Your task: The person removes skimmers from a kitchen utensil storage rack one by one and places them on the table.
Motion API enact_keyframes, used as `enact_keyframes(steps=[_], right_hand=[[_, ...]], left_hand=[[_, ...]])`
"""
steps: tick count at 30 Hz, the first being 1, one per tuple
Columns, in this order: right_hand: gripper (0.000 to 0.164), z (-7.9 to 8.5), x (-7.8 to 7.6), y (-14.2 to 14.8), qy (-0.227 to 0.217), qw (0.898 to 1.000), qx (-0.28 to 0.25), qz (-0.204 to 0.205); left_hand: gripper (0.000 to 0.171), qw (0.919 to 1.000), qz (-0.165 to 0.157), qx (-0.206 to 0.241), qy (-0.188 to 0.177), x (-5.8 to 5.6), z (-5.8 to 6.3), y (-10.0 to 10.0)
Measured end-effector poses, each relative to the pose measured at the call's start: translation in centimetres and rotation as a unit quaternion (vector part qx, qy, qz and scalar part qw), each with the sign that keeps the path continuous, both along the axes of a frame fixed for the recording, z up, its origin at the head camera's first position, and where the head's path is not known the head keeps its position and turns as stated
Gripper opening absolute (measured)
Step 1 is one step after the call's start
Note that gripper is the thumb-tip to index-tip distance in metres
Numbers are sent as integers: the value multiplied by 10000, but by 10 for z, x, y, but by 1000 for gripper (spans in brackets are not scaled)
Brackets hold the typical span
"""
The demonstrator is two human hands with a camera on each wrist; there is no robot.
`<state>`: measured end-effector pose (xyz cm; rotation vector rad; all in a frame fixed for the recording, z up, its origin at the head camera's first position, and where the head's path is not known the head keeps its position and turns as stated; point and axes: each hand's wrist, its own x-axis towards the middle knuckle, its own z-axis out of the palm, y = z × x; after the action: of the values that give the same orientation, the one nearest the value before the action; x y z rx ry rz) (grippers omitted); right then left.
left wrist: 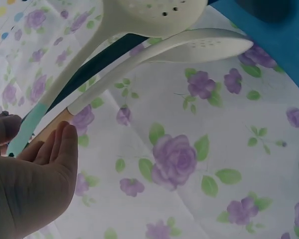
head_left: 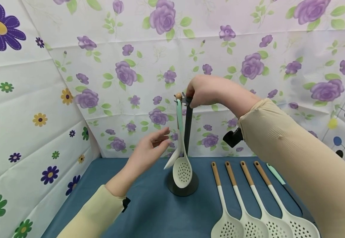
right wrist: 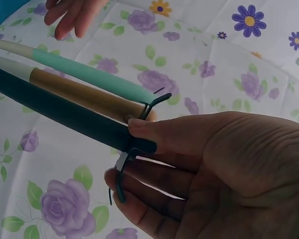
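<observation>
My right hand [head_left: 205,91] pinches the top of a black utensil stand [head_left: 188,132] between thumb and fingers, beside its hooks [right wrist: 162,98]. From the hooks hang two utensils. One is a cream slotted spoon [head_left: 182,172] with a mint-green handle [right wrist: 89,74]; the other, behind it, has a white perforated head [left wrist: 204,47] and a wooden handle [right wrist: 79,94]. To the left of them my left hand [head_left: 148,148] is held in the air with loosely bent fingers, apart from the handles and holding nothing.
Several white skimmers [head_left: 227,228] with wooden handles lie in a row on the blue table [head_left: 148,211], right of the stand's round base [head_left: 182,191]. Beyond them lies a utensil with a mint handle [head_left: 276,173], partly hidden by my right sleeve. A flowered cloth [head_left: 124,125] hangs behind.
</observation>
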<state>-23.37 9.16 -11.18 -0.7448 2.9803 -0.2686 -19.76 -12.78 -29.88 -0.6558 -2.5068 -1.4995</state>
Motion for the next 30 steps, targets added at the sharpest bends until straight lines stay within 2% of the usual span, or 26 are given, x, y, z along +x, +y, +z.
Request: enact_keyframes(steps=[6, 13, 18, 25, 30], right_hand=[[21, 3, -4, 4, -49, 9998, 84, 146], [19, 3, -6, 4, 52, 9997, 108, 230], [18, 2, -7, 3, 98, 9997, 136, 194], [17, 2, -7, 2, 105, 9997, 135, 145], [16, 2, -6, 3, 101, 9998, 109, 152]], left_hand=[[48, 9970, 333, 673, 170, -15, 8, 18], [43, 9889, 352, 1369, 466, -24, 12, 38], [35, 9849, 490, 1535, 637, -26, 13, 46], [31, 9847, 468, 1561, 614, -29, 11, 50], [28, 9823, 568, 1655, 669, -31, 11, 54]])
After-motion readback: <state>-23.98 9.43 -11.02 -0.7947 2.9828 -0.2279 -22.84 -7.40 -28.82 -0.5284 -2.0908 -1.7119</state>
